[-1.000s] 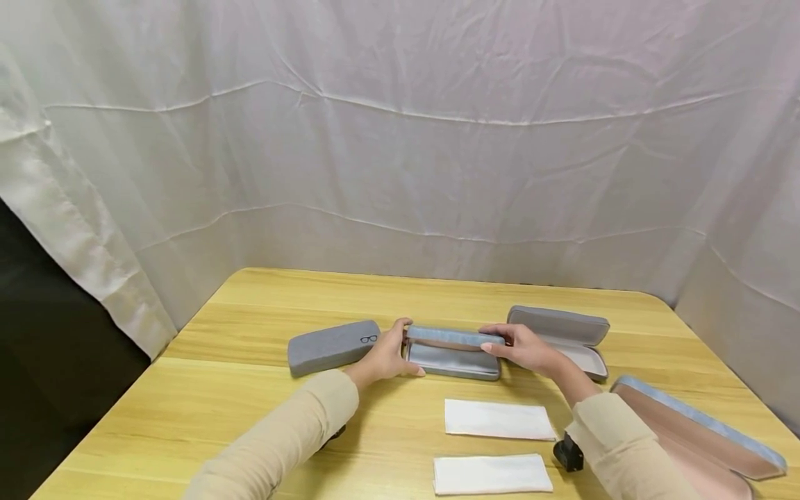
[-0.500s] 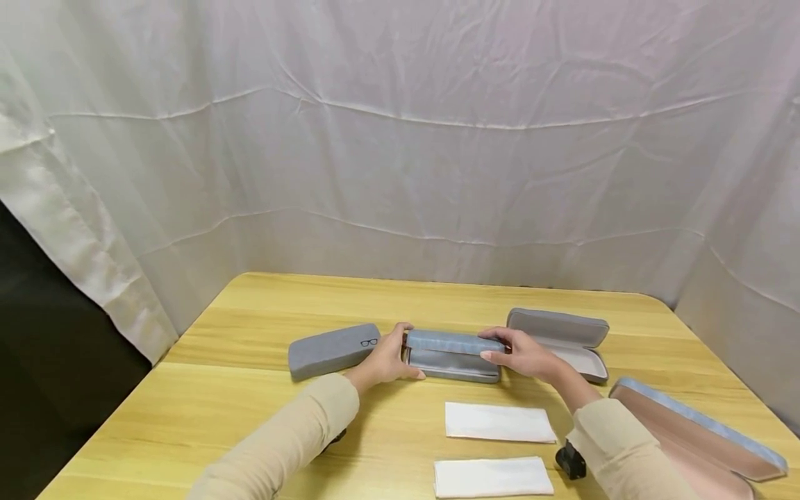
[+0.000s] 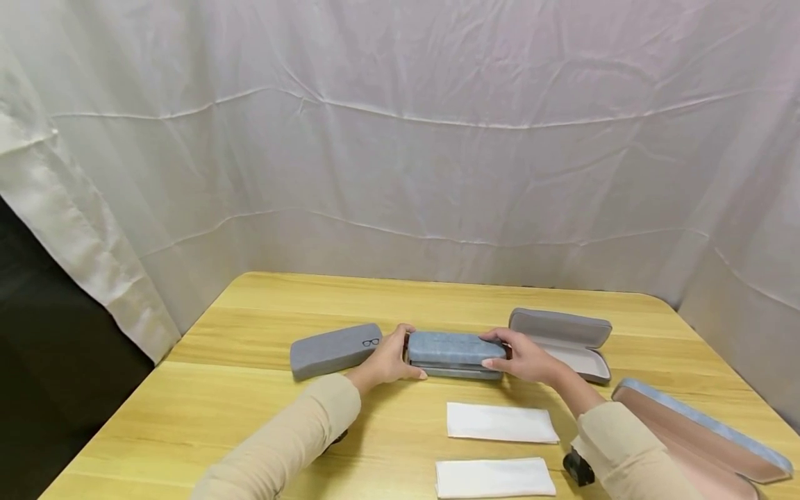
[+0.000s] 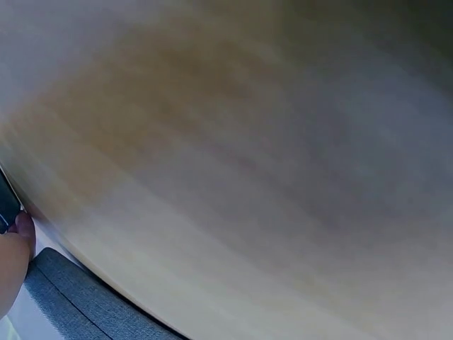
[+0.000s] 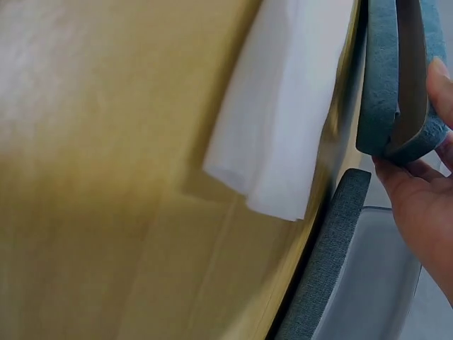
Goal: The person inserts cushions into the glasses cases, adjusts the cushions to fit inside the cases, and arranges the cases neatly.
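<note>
A blue glasses case [image 3: 453,348] rests mid-table in the head view, its lid lowered almost onto the base with a thin gap along the front. My left hand [image 3: 389,358] grips its left end, thumb at the front edge and fingers behind. At the other end, my right hand [image 3: 528,358] holds the lid, thumb in front and fingers over the top. In the right wrist view the gap between lid and base shows beside my thumb [image 5: 440,88]. The left wrist view catches only part of my left hand [image 4: 10,262] at its edge.
Left of the blue case lies a closed grey glasses case [image 3: 334,349] with a spectacles mark. A grey case [image 3: 561,324] with raised lid stands at the right, and a pink-lined one [image 3: 700,427] nearer. Two folded white cloths [image 3: 502,422] lie in front on the wooden table [image 3: 206,417].
The blue case's lid has swung down toward me from a raised position, covering the grey inside. My right hand has followed it slightly downward; my left hand has stayed at the left end.
</note>
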The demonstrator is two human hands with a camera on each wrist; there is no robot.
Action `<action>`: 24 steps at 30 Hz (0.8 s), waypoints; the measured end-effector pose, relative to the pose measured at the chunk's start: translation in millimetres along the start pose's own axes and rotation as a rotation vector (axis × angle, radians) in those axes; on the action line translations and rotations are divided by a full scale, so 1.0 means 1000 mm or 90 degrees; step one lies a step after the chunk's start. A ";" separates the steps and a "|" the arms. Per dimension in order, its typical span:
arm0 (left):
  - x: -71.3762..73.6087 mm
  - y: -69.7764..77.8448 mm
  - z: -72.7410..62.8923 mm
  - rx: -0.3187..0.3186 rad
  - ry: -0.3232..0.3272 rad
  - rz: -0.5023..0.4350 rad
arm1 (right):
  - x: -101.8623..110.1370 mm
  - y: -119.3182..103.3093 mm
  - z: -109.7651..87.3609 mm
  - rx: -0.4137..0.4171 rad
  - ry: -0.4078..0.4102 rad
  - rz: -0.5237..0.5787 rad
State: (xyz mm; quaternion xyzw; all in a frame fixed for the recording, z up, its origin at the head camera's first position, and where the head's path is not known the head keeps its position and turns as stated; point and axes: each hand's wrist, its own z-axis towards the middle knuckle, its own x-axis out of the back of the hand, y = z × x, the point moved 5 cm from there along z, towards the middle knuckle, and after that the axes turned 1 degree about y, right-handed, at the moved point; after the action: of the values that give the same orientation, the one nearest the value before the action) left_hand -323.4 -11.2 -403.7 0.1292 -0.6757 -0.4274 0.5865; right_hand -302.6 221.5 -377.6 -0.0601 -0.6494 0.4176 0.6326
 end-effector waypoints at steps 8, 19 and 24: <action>-0.001 0.001 0.000 0.006 0.001 0.004 | -0.003 0.002 -0.001 0.000 0.010 -0.001; 0.000 0.002 -0.001 0.005 0.003 0.012 | -0.004 -0.002 -0.003 0.024 0.016 -0.044; -0.001 0.003 0.000 -0.009 0.000 0.027 | -0.004 -0.003 -0.004 0.027 0.016 -0.051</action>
State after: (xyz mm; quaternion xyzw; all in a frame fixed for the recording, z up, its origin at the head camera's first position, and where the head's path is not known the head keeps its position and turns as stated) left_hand -322.3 -8.7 -402.8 0.1107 -0.6757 -0.4195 0.5960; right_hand -296.9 218.9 -379.3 -0.0257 -0.6342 0.4050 0.6581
